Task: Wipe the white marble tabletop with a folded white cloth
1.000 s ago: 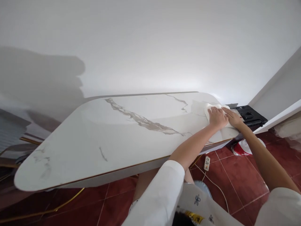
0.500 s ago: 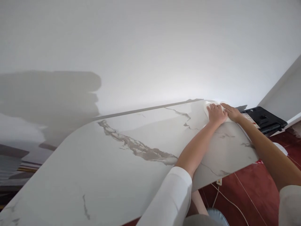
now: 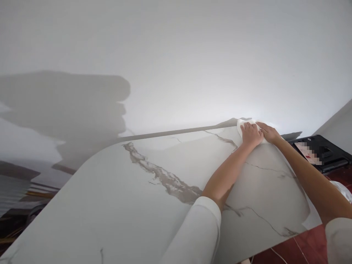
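My left hand [image 3: 252,134] presses down on a white cloth [image 3: 239,127] at the far right corner of a white, marble-patterned table top [image 3: 110,190]. Its fingers are bent over the cloth. Right beside it, my right hand [image 3: 268,133] also holds the cloth, fingers pointing left toward the left hand. Both arms reach far forward across the right part of the table. Much of the cloth is hidden under the hands.
A pale wall [image 3: 176,66] stands behind the table's far edge. At the right is a black case [image 3: 332,148] with a label on top, over a red floor [image 3: 308,244]. A cord [image 3: 279,255] lies on the floor. Dark items [image 3: 16,216] sit beyond the left edge.
My view has shifted a little, so the table and black case sit farther right. Both hands and the cloth have slid slightly left relative to the table's veins.
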The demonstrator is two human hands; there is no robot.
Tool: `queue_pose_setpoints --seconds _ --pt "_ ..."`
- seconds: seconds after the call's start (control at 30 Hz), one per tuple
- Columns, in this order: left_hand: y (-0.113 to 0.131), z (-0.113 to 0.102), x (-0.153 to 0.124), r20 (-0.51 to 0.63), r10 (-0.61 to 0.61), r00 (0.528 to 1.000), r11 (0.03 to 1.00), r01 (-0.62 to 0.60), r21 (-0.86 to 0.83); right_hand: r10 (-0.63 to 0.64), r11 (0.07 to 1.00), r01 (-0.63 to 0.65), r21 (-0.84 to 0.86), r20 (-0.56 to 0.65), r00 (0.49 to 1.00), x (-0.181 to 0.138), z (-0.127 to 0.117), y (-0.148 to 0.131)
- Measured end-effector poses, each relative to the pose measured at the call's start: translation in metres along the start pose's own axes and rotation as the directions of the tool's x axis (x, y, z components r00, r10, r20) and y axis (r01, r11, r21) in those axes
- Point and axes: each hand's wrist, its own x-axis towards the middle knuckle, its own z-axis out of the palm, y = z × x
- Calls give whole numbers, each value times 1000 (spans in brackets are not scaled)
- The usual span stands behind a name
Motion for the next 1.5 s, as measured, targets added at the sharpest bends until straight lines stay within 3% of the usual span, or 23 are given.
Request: queue_pose_setpoints --seconds 0.2,0.53,0.73,0.97,1.13,1.33,1.5 --pt "-50 -23 -13 1 -65 998 998 65 20 -42 999 42 9 48 998 21 20 -55" --pt "-158 -77 -52 14 -114 993 987 111 119 -150 985 143 98 72 986 43 59 -180" --pt "-235 -124 -102 15 -108 994 973 103 206 -206 962 207 180 -20 978 42 96 -281" --pt "-324 -174 -165 -2 -168 986 949 162 271 -344 917 337 215 -3 939 34 124 -407" --pt "-378 -205 -206 -24 -215 976 941 213 264 -370 910 354 216 37 928 23 132 -483" --pt "-420 -231 -250 -53 -192 980 940 199 277 -382 902 353 250 75 921 0 130 -547" --pt "-434 -243 -293 -72 -207 976 929 219 298 -428 867 404 290 21 903 -28 131 -578"
